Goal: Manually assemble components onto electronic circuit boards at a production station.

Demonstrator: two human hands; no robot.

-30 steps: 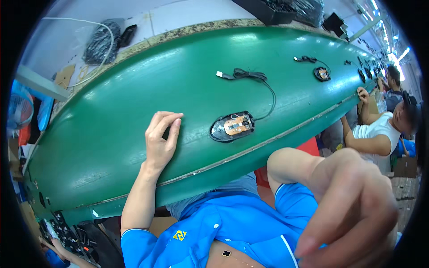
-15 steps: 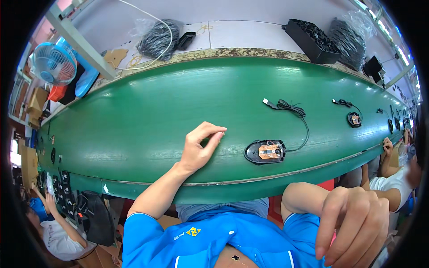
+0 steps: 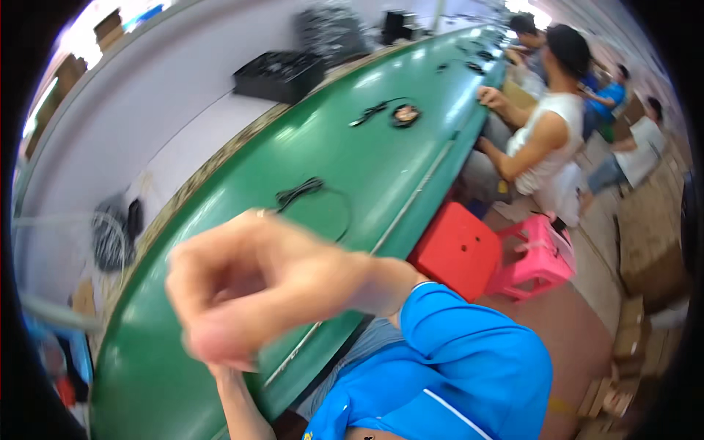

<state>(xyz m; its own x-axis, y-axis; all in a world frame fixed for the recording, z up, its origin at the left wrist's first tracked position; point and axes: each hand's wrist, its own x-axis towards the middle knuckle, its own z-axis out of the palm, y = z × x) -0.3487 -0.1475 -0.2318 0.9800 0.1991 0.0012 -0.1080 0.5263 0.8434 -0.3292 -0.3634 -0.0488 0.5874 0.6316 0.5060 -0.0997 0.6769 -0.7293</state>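
My right hand (image 3: 271,282) is raised close in front, over the green belt, and smeared by motion. Its fingers curl round and the thumb and fingertips come together; anything held there is too blurred to make out. Behind it, my left forearm (image 3: 240,403) reaches in from below, with the left hand's fingers hidden. A black bundled mouse cable (image 3: 301,191) lies on the belt just beyond my right hand, and the mouse it belongs to is covered. Farther along sits an opened computer mouse (image 3: 405,115) with its circuit board showing and its cable beside it.
The long green belt (image 3: 242,194) runs away to the far right. A black box of dark parts (image 3: 280,75) and a bagged bundle (image 3: 330,33) stand on the ledge. At right are a red stool (image 3: 460,249), a pink stool (image 3: 539,257), seated co-workers (image 3: 546,139) and cardboard boxes (image 3: 653,235).
The view has swung to the right, bringing stools and co-workers in. My right hand has come from the lower right to in front of the belt, covering my left hand and the nearer mouse.
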